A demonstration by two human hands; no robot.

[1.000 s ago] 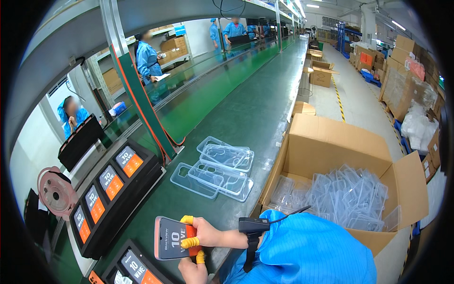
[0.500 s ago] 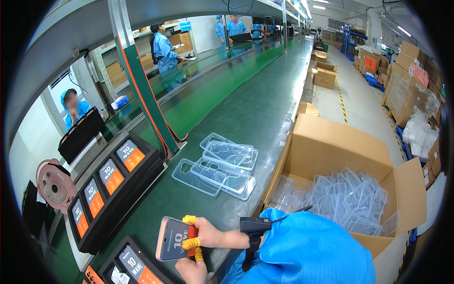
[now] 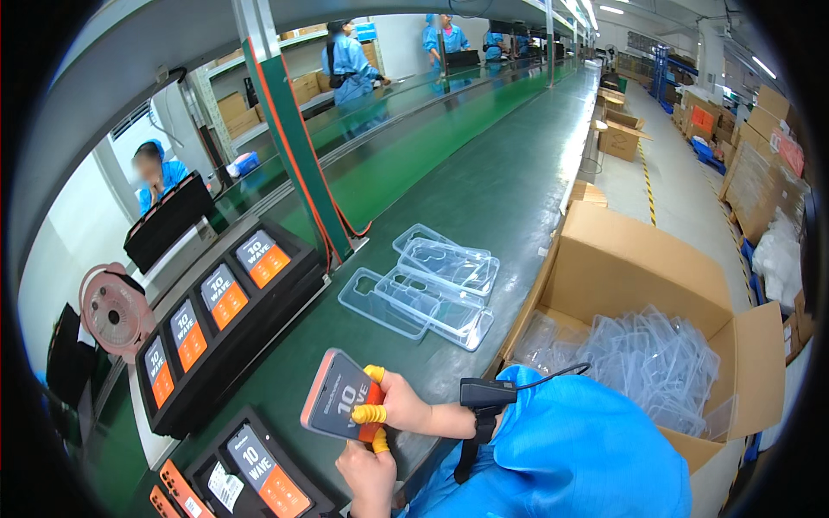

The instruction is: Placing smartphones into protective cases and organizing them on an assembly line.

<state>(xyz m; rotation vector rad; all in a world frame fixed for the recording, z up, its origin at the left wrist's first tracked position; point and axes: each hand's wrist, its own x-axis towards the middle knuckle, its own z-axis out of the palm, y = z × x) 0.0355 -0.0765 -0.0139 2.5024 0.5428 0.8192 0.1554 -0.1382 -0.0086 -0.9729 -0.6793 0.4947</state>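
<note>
A smartphone (image 3: pixel 338 393) with an orange frame and a grey and orange printed front is tilted up over the green bench. My right hand (image 3: pixel 404 404), in yellow finger cots, grips its right side, thumb across the front. Below it, my left hand (image 3: pixel 367 470) is closed at the phone's lower edge, a yellow-cotted digit against it. Past the phone, several clear phone cases (image 3: pixel 423 298) lie overlapping on the bench. Near my left hand, a black tray (image 3: pixel 203 470) holds a phone with the same printed front (image 3: pixel 263 462). Two orange phones (image 3: pixel 183 492) lie beside it.
An open cardboard box (image 3: pixel 643 255) full of clear cases (image 3: pixel 652 367) stands to my right. Another black tray (image 3: pixel 285 324) with several phones sits left, by a pink fan (image 3: pixel 115 315). A green post (image 3: pixel 298 147) rises behind it. People in blue work across the line.
The view has shifted, so the bench and box sit further right in it. Both hands still hold the phone, its front now tilted slightly differently. My left hand shows more fully.
</note>
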